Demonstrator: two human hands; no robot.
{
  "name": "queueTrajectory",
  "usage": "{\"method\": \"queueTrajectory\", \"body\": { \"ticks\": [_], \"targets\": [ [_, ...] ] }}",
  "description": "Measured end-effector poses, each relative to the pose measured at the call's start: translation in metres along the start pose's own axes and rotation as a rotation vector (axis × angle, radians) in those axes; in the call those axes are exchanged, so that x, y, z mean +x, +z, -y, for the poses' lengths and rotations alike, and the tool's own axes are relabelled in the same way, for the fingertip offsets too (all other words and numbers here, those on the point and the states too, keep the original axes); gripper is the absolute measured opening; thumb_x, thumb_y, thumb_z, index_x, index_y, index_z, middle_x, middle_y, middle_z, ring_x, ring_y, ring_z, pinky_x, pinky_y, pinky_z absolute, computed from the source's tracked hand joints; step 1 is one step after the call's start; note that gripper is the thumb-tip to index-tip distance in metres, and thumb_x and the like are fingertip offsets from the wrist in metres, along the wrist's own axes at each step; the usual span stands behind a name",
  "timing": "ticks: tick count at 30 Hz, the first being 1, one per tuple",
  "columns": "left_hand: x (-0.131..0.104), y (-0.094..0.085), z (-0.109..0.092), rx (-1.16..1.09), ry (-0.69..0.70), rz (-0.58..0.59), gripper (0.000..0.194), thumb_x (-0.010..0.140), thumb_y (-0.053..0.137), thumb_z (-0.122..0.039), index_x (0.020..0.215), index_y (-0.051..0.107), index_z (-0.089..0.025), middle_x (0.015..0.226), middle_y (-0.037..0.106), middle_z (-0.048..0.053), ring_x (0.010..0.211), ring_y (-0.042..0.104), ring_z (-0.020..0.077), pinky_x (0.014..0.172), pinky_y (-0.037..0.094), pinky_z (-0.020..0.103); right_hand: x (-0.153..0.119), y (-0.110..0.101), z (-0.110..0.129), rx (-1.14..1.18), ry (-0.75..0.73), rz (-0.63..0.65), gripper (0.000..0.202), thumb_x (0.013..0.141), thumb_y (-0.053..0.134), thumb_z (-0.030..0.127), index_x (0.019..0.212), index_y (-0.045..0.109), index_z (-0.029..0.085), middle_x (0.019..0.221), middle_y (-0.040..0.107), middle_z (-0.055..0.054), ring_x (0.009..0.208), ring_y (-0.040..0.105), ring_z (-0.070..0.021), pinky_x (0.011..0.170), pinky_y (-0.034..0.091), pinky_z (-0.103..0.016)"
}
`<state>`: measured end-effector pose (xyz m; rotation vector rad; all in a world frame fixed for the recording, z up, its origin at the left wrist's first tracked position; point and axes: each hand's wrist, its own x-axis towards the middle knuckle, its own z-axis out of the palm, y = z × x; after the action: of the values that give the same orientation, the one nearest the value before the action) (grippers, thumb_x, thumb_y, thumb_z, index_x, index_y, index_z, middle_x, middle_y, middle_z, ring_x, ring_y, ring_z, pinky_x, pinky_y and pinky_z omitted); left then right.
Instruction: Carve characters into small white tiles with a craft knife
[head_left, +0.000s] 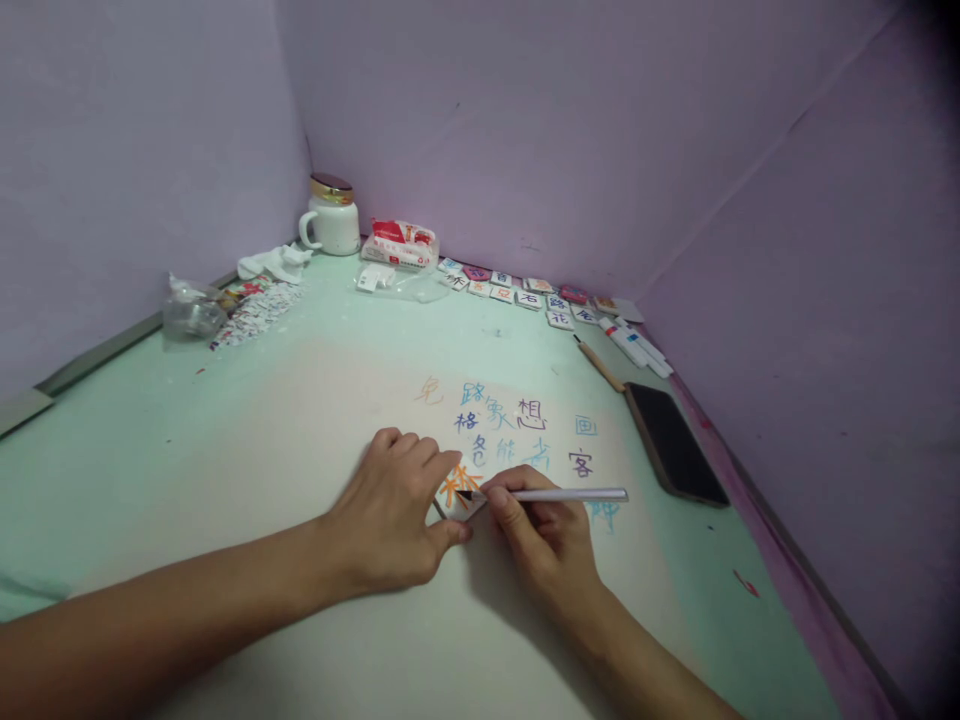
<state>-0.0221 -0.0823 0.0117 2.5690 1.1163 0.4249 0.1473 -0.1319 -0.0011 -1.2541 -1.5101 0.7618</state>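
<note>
A small white square block with an orange character drawn on its top lies on the table. My left hand pins it between the thumb at the near edge and the index finger at the far edge. In my right hand is a slim silver carving knife, held like a pen and pointing left. Its dark tip touches, or sits just over, the orange character. Coloured characters are written on the pale tabletop beyond both hands.
A phone and a wooden-handled tool lie at the right. Several character blocks line the back wall near white tubes. A lidded mug, a red-and-white packet, white scraps and a plastic bag stand farther left.
</note>
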Motion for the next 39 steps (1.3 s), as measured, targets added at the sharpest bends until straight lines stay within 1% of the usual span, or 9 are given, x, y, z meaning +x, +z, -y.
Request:
{"method": "queueTrajectory", "body": {
  "ticks": [9,15,18,23,28,30,33,36,39],
  "targets": [
    [-0.001,0.003,0.001,-0.006,-0.001,-0.027,0.051,0.072,0.07,-0.036,0.116,0.055,-0.014,0.089,0.063,0.007,0.087,0.055,0.0272,0.084,0.035,0.045,-0.007,0.001,0.002,-0.016,-0.057,-0.07,0.014,0.086,0.056,0.023,0.077,0.065,0.019,0.062,0.06,0.001,0.052,0.05,-0.0106,0.046,0.037,-0.023],
    [0.0,-0.003,0.011,-0.012,0.058,0.063,0.058,0.072,0.071,-0.047,0.119,0.054,-0.016,0.092,0.064,0.007,0.09,0.056,0.0277,0.087,0.033,0.045,-0.007,-0.014,0.002,-0.1,-0.15,-0.047,0.021,0.086,0.055,0.014,0.101,0.067,0.023,0.072,0.065,0.001,0.058,0.058,-0.0114,0.056,0.046,-0.023],
    [-0.001,-0.014,0.017,-0.061,0.147,0.126,0.054,0.078,0.066,-0.037,0.126,0.047,-0.02,0.098,0.063,0.006,0.094,0.055,0.0259,0.089,0.032,0.044,-0.008,-0.024,0.0,0.021,-0.134,0.042,0.034,0.087,0.053,0.014,0.117,0.062,0.028,0.086,0.069,-0.001,0.075,0.064,-0.0143,0.07,0.05,-0.026],
    [0.0,-0.02,0.021,-0.066,0.151,0.181,0.049,0.078,0.06,-0.021,0.125,0.046,-0.022,0.098,0.062,0.005,0.094,0.054,0.0249,0.087,0.032,0.043,-0.004,-0.036,0.0,0.497,0.084,0.14,0.028,0.091,0.052,0.03,0.114,0.066,0.027,0.092,0.072,-0.004,0.083,0.065,-0.0173,0.078,0.05,-0.03],
    [0.006,-0.014,0.026,-0.107,0.137,0.226,0.046,0.079,0.061,-0.026,0.123,0.048,-0.019,0.092,0.061,0.004,0.09,0.055,0.025,0.085,0.035,0.044,0.004,-0.034,0.005,0.716,0.319,0.192,0.029,0.079,0.066,0.045,0.088,0.068,0.018,0.07,0.068,-0.003,0.063,0.062,-0.0144,0.061,0.049,-0.026],
    [0.006,-0.013,0.028,-0.111,0.147,0.178,0.048,0.08,0.061,-0.03,0.125,0.048,-0.019,0.097,0.059,0.006,0.092,0.054,0.0255,0.085,0.036,0.044,0.005,-0.031,0.008,0.646,0.443,0.225,0.024,0.074,0.072,0.038,0.081,0.058,0.02,0.06,0.063,0.002,0.052,0.057,-0.0106,0.052,0.045,-0.022],
    [0.005,-0.012,0.029,-0.11,0.187,0.12,0.044,0.081,0.059,-0.033,0.122,0.051,-0.02,0.108,0.055,0.01,0.097,0.052,0.0267,0.085,0.038,0.043,0.004,-0.03,0.016,0.431,0.532,0.289,0.02,0.079,0.063,0.033,0.088,0.049,0.022,0.062,0.061,0.004,0.047,0.052,-0.0096,0.046,0.039,-0.021],
    [0.003,-0.01,0.03,-0.129,0.205,0.086,0.039,0.08,0.061,-0.032,0.116,0.053,-0.018,0.115,0.053,0.011,0.1,0.051,0.0265,0.086,0.039,0.042,-0.004,-0.031,0.022,-0.027,0.383,0.338,0.009,0.084,0.05,0.027,0.089,0.055,0.022,0.069,0.064,0.0,0.056,0.055,-0.0132,0.052,0.04,-0.025],
    [0.002,-0.008,0.029,-0.147,0.19,0.047,0.041,0.077,0.063,-0.031,0.114,0.052,-0.017,0.116,0.054,0.01,0.099,0.052,0.0257,0.087,0.04,0.041,-0.015,-0.031,0.021,-0.458,0.15,0.29,0.021,0.081,0.043,0.018,0.086,0.062,0.023,0.075,0.066,-0.003,0.062,0.06,-0.0174,0.055,0.04,-0.028]
  ]
}}
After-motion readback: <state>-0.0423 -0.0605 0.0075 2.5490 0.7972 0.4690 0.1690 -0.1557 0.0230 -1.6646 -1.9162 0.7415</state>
